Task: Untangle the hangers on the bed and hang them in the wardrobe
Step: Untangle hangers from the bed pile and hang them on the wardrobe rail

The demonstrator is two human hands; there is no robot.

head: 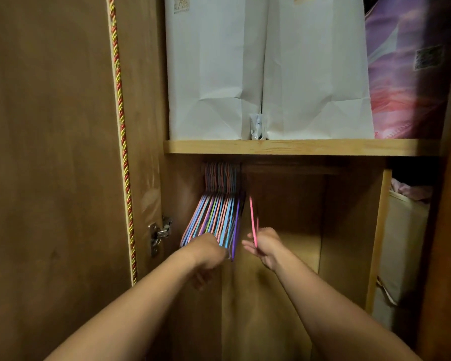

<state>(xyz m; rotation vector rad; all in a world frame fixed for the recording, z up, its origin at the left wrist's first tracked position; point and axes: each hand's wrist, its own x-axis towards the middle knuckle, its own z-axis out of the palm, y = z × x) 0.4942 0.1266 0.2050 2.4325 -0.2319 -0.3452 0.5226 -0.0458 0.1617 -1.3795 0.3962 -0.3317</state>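
Several thin hangers in blue, pink, purple and green hang packed together on the dark rail under the wardrobe shelf, at the rail's left end. My left hand is closed around the lower ends of this bunch. Just to the right, a single pink hanger slants up toward the rail; my right hand grips its lower part. Shadow hides where the pink hanger's hook is. The bed is out of view.
The wooden shelf above the rail carries two white paper bags and a pink-purple package. The open wardrobe door with a red-gold cord stands left, its hinge beside the hangers. A side compartment lies right.
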